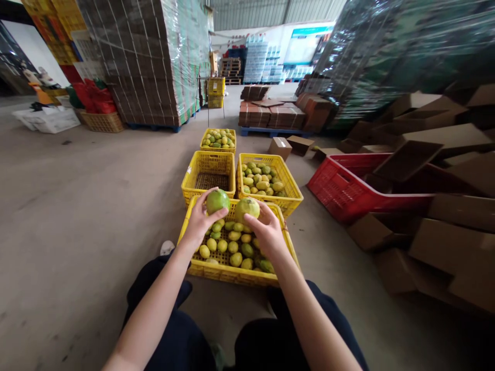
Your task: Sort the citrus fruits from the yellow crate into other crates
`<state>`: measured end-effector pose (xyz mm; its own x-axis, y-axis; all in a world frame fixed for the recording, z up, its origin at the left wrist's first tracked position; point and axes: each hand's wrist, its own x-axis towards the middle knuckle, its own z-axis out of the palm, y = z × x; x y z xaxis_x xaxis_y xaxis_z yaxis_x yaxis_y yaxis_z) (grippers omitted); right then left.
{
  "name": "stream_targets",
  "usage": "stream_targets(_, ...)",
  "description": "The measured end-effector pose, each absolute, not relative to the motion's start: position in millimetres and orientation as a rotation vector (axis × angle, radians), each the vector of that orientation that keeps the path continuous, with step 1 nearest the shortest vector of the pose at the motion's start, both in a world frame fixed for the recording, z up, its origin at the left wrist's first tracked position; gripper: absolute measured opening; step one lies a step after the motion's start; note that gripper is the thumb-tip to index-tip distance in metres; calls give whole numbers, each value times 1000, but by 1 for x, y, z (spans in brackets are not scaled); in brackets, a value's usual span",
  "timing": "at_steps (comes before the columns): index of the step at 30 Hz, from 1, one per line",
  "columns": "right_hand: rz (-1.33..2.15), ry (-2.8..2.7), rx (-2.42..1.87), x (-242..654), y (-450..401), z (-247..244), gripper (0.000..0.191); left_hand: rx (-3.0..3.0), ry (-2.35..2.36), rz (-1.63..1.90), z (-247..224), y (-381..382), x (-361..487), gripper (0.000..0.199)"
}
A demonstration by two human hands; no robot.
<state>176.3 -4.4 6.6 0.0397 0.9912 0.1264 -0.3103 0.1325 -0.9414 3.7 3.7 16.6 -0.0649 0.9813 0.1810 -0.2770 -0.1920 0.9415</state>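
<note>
In the head view, a grey concrete floor spreads through a warehouse, with a tall wrapped stack at far left, another wrapped stack at far right, and bundled flat cardboard on a blue pallet between them. Loose cardboard boxes heap up on the right around one red crate. Four yellow crates stand grouped in the middle: a near crate before the person's knees, a left crate with its slatted bottom showing, a right crate piled with fruit, and a far crate, also filled with fruit. Two fruits are held up over the far part of the near crate, one per hand: the left hand curls fingers and thumb around a green fruit, and the right hand grips a yellow-green fruit likewise. Both look roundish; the left one is an even, brighter green, the right one paler. Below them lie many smaller-looking yellow and green fruits, too overlapped to count exactly.
</note>
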Motion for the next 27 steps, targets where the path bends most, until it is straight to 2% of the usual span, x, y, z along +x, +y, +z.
stream_targets(6,1561,-759,-751,179,-3,15,30,457,617,1273,29,3,1,30)
stream_targets(13,1715,-756,-800,173,-2,12,32,125,566,1163,26,4,5,34)
stream_targets(16,1711,-775,-821,170,-4,11,35,19,599,1220,18,7,7,30)
stream_targets(19,1549,-865,-874,167,-4,7,42,-82,603,1289,11,9,13,25)
stream_targets(21,1308,-1027,-946,164,-2,-1,44,-83,594,1265,9,8,19,24)
stream_targets(24,916,-1295,-1040,155,1,-16,39,-45,641,1227,7,4,30,20)
stream_targets(27,789,-1434,-1124,144,-1,-29,42,-16,652,1235,1,2,40,19)
